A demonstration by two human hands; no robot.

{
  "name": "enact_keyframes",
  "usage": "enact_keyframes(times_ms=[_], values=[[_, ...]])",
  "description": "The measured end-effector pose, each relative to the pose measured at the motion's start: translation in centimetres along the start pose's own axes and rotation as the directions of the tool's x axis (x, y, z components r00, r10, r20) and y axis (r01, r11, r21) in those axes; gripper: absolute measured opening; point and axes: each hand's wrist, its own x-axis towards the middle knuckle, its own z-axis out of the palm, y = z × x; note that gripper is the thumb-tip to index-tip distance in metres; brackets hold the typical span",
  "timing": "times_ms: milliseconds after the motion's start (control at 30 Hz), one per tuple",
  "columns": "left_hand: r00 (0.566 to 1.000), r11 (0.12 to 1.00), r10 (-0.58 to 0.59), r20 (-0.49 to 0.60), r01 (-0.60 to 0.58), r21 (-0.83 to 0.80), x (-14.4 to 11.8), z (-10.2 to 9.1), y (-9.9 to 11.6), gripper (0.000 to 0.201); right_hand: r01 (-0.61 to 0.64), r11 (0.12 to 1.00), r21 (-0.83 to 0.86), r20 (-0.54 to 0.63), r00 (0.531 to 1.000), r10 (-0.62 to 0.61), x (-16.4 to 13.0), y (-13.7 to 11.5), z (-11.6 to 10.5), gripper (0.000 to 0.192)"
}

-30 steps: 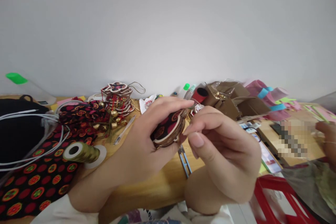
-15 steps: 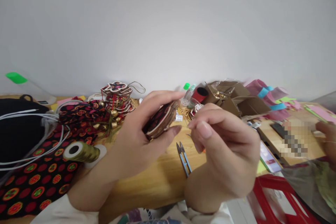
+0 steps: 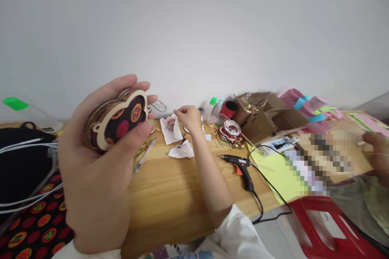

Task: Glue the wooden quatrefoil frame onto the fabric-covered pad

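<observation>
Left hand (image 3: pixel 97 162) pinches a cloud-shaped wooden ornament (image 3: pixel 120 121), its black fabric face dotted red and orange

Both arms are bare from the wrist up to white sleeves. The right sleeve (image 3: pixel 240 230) is pushed back well up the forearm; its cuff sits loosely in soft folds of plain white cloth, without print, buttons or trim in view. The left sleeve (image 3: pixel 75 251) shows only as a narrow white edge at the bottom of the view, below the wrist. The left hand (image 3: pixel 97 170) and the right hand (image 3: pixel 190 116) are ungloved. The fingers (image 3: pixel 121 85) carry short, plain nails where these can be seen.
</observation>
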Motion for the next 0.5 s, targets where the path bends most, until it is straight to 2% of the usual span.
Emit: enact_keyframes(times_ms=[133, 267, 367, 500], values=[[0.998, 0.999, -0.033, -0.061, 0.032, -0.029, 0.4, -0.3, 0.2, 0.043, -0.026, 0.994, -0.105, 0.096, 0.995, 0.036, 1.7, 0.5, 2.7, 0.018], [0.994, 0.997, -0.064, -0.088, 0.06, -0.039, 0.8, -0.7, 0.2, 0.043, -0.026, 0.984, -0.176, 0.157, 0.986, 0.054, 2.3, 0.7, 3.6, 0.02], [0.995, 0.999, -0.035, -0.094, 0.032, -0.034, 0.7, -0.8, 0.1, 0.042, -0.047, 0.973, -0.226, 0.148, 0.986, 0.082, 2.3, 0.6, 3.7, 0.019], [0.997, 0.998, -0.024, -0.077, 0.021, -0.051, 0.6, -0.8, 0.0, 0.042, -0.084, 0.961, -0.263, 0.101, 0.988, 0.114, 2.4, 0.5, 3.9, 0.028]])
